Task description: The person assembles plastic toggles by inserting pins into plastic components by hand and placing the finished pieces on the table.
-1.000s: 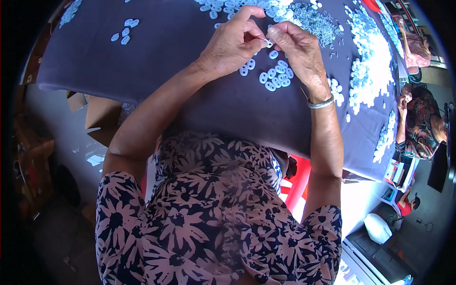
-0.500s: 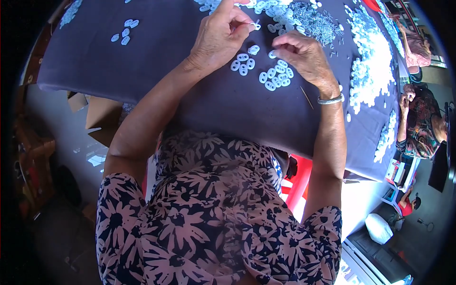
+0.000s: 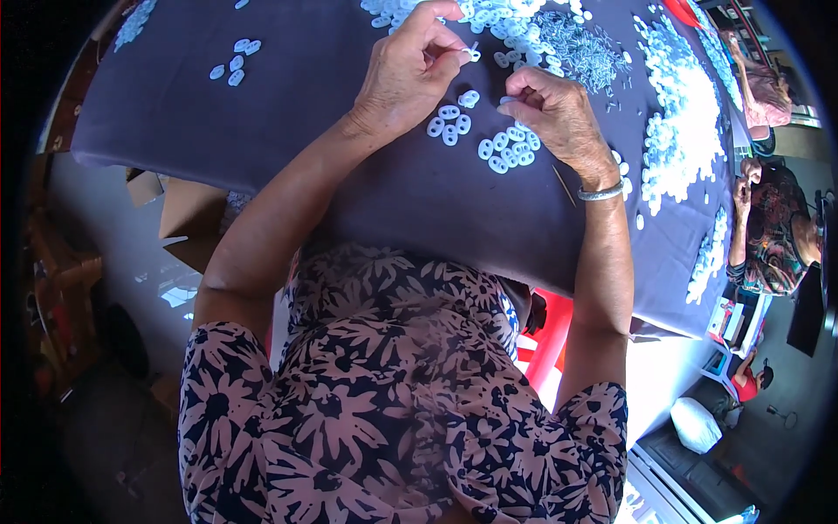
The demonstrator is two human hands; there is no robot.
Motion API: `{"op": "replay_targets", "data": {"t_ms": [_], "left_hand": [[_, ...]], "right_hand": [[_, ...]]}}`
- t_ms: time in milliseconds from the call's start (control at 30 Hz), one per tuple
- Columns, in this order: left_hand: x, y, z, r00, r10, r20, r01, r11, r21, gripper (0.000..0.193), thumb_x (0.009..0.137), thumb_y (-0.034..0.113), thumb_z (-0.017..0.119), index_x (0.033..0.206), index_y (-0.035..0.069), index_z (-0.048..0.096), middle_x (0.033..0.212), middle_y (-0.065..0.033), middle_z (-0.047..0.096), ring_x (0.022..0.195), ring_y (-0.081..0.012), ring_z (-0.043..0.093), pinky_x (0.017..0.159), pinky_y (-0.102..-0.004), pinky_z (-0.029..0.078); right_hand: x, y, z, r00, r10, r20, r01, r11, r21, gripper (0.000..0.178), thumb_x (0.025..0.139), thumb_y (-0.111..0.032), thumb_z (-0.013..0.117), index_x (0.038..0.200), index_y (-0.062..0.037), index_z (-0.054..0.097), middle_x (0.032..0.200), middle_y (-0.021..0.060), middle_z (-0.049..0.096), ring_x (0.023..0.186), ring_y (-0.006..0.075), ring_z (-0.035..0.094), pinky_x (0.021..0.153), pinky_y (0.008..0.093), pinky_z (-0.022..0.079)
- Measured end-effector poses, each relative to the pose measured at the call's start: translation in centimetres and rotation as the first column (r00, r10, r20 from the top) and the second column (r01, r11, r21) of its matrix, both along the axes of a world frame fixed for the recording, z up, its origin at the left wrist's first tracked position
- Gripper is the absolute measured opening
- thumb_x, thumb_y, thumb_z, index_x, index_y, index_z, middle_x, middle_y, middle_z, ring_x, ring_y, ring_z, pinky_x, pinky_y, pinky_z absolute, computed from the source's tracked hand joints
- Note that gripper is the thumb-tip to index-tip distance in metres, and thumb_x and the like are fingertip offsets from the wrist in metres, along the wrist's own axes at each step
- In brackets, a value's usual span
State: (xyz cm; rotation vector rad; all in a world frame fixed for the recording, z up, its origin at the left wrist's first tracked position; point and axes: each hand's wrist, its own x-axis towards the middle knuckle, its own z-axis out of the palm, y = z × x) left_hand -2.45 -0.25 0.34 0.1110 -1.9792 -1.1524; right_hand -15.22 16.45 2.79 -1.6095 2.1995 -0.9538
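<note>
My left hand (image 3: 410,74) is closed in a pinch on a small white oval piece (image 3: 472,54), from which a thin pin seems to stick up. To its right, my right hand (image 3: 563,118) has thumb and fingertips together on another white oval piece (image 3: 506,101), mostly hidden by the fingers. Between and below the hands lie a ring of white two-holed ovals (image 3: 449,113), a single stacked-looking piece (image 3: 469,99) and a larger cluster of ovals (image 3: 500,164), partly under my right hand. A thin stick (image 3: 564,185) rests beside my right wrist.
A dark cloth (image 3: 288,113) covers the table. Beyond my hands are heaped white ovals (image 3: 506,22) and a pile of small metal pins (image 3: 580,52). A bright heap of ovals (image 3: 685,113) spreads at right. Several ovals (image 3: 236,63) lie far left. Other people sit along the right side.
My right hand has shifted slightly down toward the cluster, covering more of it. My left hand keeps its pinch. The whole view has moved a little.
</note>
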Motion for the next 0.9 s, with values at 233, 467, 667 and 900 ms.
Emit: {"op": "replay_targets", "data": {"t_ms": [233,467,667,900], "left_hand": [[0.6,0.4,-0.4,0.998,-0.042,0.041,0.041,0.999,0.030,0.034,0.081,0.000,0.063,0.112,0.005,0.050,0.080,-0.0070,0.066,0.069,-0.0156,0.063,0.066,-0.0270,0.052],[0.4,0.4,-0.6,0.995,-0.056,0.088,0.050,0.996,0.067,0.037,0.081,0.000,0.064,0.114,0.005,0.049,0.080,-0.0063,0.066,0.068,-0.0132,0.062,0.065,-0.0261,0.051],[0.4,0.4,-0.6,0.996,-0.050,0.074,0.045,0.996,0.071,0.037,0.081,0.000,0.064,0.115,0.005,0.049,0.079,-0.0058,0.066,0.066,-0.0117,0.061,0.064,-0.0253,0.050],[0.3,0.4,-0.6,0.993,-0.079,0.089,0.066,0.987,0.145,0.038,0.083,-0.003,0.063,0.117,0.004,0.048,0.079,0.0008,0.062,0.070,-0.0028,0.053,0.064,-0.0185,0.043]], "right_hand": [[-0.8,0.9,1.0,0.969,0.022,-0.248,-0.030,0.999,-0.030,0.012,0.074,0.002,0.068,0.084,-0.0029,0.063,0.071,0.0035,0.055,0.063,0.0145,0.056,0.058,0.0278,0.044],[0.6,0.0,0.7,0.842,0.086,-0.532,-0.111,0.994,-0.016,0.011,0.076,-0.003,0.065,0.086,-0.0049,0.062,0.078,0.0066,0.058,0.073,0.0257,0.062,0.065,0.0350,0.049],[0.7,-0.6,-0.2,0.918,0.014,-0.397,-0.073,0.988,-0.135,0.027,0.072,-0.001,0.068,0.096,-0.0047,0.058,0.079,0.0088,0.062,0.069,0.0221,0.064,0.064,0.0325,0.051],[0.5,-0.7,-0.7,0.989,-0.045,-0.143,0.026,0.991,-0.134,0.022,0.068,0.001,0.074,0.084,-0.0026,0.060,0.071,0.0056,0.060,0.061,0.0120,0.059,0.057,0.0275,0.048]]}}
